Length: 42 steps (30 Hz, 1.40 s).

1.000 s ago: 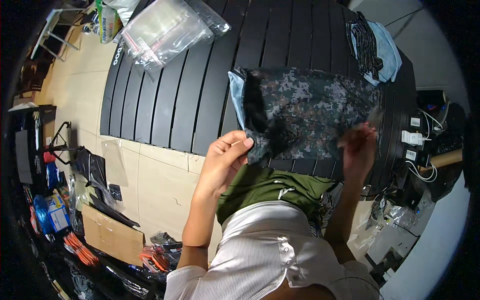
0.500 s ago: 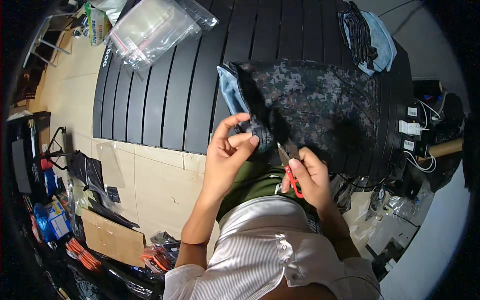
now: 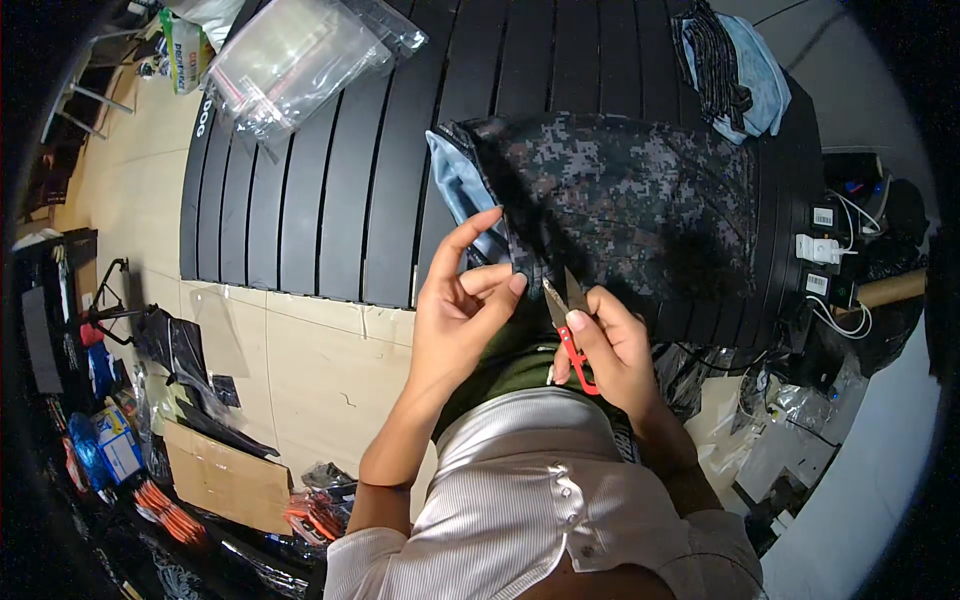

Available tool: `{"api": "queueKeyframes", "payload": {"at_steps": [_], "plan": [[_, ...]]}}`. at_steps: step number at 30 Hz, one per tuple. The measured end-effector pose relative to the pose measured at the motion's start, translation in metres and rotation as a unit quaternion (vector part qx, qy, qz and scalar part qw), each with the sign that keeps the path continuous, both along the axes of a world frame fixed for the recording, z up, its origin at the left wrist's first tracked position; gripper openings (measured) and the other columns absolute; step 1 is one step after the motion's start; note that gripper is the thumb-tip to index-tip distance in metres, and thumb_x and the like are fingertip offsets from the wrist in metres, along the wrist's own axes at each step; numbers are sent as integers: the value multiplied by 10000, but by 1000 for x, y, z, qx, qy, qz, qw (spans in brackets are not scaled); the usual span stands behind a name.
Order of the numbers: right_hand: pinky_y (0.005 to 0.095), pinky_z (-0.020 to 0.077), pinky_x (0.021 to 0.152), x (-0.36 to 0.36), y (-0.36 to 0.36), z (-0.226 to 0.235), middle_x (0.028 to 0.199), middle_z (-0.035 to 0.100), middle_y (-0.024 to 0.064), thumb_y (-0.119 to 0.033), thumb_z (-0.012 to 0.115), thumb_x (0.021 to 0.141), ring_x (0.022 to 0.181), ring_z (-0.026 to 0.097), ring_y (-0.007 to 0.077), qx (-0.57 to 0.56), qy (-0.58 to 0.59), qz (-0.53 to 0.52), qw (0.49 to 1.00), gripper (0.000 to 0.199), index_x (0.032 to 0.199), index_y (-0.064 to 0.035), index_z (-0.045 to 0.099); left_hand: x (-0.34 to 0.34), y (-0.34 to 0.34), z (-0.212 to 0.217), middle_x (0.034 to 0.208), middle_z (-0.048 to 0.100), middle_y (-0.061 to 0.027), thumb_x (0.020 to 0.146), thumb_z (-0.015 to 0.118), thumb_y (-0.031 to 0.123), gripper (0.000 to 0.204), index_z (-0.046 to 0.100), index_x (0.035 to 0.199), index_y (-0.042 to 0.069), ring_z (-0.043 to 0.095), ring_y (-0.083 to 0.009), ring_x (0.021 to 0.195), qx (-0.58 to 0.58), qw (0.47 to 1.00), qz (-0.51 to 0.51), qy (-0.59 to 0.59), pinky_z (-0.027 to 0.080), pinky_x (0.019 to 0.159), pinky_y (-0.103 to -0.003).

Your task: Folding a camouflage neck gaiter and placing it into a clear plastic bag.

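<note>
A dark digital-camouflage fabric piece (image 3: 620, 190) with a light blue lining (image 3: 460, 178) at its turned-open left end lies across the slatted table, close to me. My left hand (image 3: 458, 305) pinches the near corner of that end between thumb and finger, with the index finger raised along the edge. In my right hand (image 3: 617, 345) is a pair of thread snips (image 3: 570, 345) with a red handle. Their blades are spread and point away from me, beside the pinched edge. Whether they touch the cloth or a thread, I cannot tell.
Clear plastic bags (image 3: 300, 65) lie on the black slatted table (image 3: 335, 200) at the far left. A folded light blue and dark cloth (image 3: 758, 85) sits at the far right. White plugs and cables (image 3: 820, 250) are by the right edge. Cardboard (image 3: 240, 475) rests on the floor, lower left.
My right hand has moved the snips slightly left and away from me, closer to the pinched edge, and their blades look wider apart. My left hand keeps its pinch.
</note>
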State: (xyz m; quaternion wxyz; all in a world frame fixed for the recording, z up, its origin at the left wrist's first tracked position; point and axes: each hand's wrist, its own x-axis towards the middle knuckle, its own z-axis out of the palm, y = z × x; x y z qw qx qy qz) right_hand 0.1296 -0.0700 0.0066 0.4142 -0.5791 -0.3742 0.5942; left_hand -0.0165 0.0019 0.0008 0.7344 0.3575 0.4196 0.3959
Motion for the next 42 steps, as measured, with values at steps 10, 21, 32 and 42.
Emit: {"api": "queueKeyframes", "payload": {"at_steps": [10,21,32,42], "plan": [[223,424,455,2,1,2,535,529,72,-109,391,909,443,516,110,-28,28,4,999,149,796,-18,425,-5,-1,-6,864,607,-15,789,551,-61,543,338,1274,57,537,-8,750,31,999,-17,-17,405,629,-128],[216,409,434,-6,3,-17,550,518,85,-177,369,926,422,482,114,29,74,-76,994,179,862,-17,417,0,-5,4,952,580,-10,800,546,-42,338,543,1131,28,519,-24,822,89,994,-31,61,417,727,-157],[214,402,559,-2,-5,-8,782,550,141,-259,336,925,593,488,120,173,-144,-97,970,366,1110,48,410,-1,-5,0,858,598,19,815,579,29,272,566,1087,19,475,1,680,-61,998,4,-28,387,606,-140],[288,433,619,-14,-4,-16,774,544,132,-160,530,854,676,536,190,149,-316,-51,936,296,1036,37,405,11,-12,-6,899,626,-60,835,541,15,437,394,1247,13,543,-43,765,-93,986,22,-136,424,734,-176]]}}
